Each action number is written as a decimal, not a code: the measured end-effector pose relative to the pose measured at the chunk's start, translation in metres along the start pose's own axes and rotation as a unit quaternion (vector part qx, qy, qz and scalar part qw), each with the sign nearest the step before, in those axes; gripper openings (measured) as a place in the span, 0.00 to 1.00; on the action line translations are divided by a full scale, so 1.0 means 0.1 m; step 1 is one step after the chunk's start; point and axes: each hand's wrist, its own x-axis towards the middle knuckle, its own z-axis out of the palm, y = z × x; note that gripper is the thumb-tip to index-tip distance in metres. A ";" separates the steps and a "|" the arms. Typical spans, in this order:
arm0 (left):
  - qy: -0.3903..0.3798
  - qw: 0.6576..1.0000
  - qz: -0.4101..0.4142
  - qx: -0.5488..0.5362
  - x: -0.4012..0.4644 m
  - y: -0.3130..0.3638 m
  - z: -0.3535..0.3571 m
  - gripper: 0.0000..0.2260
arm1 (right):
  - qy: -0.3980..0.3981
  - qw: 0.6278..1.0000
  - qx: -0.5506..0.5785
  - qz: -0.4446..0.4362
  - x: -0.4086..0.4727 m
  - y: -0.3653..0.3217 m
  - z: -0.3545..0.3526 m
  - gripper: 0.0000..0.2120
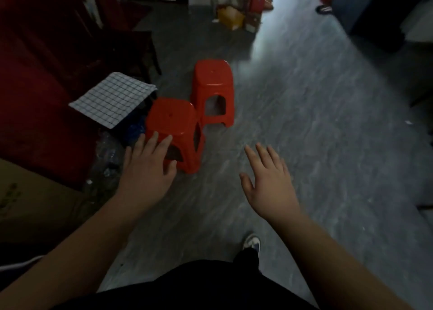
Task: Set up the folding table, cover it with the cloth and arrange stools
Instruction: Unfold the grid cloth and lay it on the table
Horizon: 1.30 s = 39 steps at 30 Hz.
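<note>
Underfoot, the grey floor (316,134) takes up most of what you see, running far toward a bright doorway. At the left stands dark red furniture (35,87), with a cardboard box (35,204) nearer to you at the left edge. No folding table can be made out, so you cannot tell where it is.

Your two red stools (212,92) stand upright on the floor at centre left, just beside each other; whether they touch is not clear. The near stool (172,127) is right ahead of your left hand. They look like moulded plastic, so expect them to be light, stiff and a little slick. Judging by the shape, the seat edge or the arched opening between the legs gives you the surest hold.

Left of the stools, the checked cloth (114,99) lies folded flat on a dark heap. It should be soft and limp, so take it by a corner or an edge and let it hang.

Your left hand (147,167) is spread, fingers straight, holding nothing, its fingertips over the near stool's front. Your right hand (267,181) is also spread and bare, over open floor, well apart from both stools.
</note>
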 end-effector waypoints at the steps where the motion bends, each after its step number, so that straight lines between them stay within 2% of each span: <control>1: -0.003 1.000 -0.013 -0.002 0.09 0.01 0.01 0.28 | -0.001 1.000 0.005 -0.013 0.16 0.01 0.01 0.31; 6: 0.002 0.998 -0.065 -0.002 0.63 0.14 0.21 0.29 | -0.015 0.997 0.024 -0.069 1.05 0.16 0.03 0.31; 11: 0.051 0.986 -0.157 -0.010 1.15 0.21 0.22 0.29 | -0.051 0.984 0.007 -0.170 1.98 0.25 -0.07 0.31; 21: 0.093 0.943 -0.319 -0.020 1.55 -0.13 0.15 0.28 | -0.116 0.941 0.009 -0.318 3.40 -0.43 0.05 0.31; 25: 0.095 0.927 -0.362 -0.042 1.81 -0.58 0.20 0.28 | -0.133 0.926 -0.011 -0.354 3.89 -0.86 0.28 0.31; 31: 0.095 0.931 -0.349 -0.046 2.52 -1.54 0.40 0.27 | -0.151 0.918 -0.038 -0.364 4.76 -1.59 0.85 0.32; 39: 0.041 0.941 -0.329 -0.065 3.73 -3.09 0.47 0.28 | -0.211 0.924 -0.050 -0.315 6.08 -2.71 1.74 0.35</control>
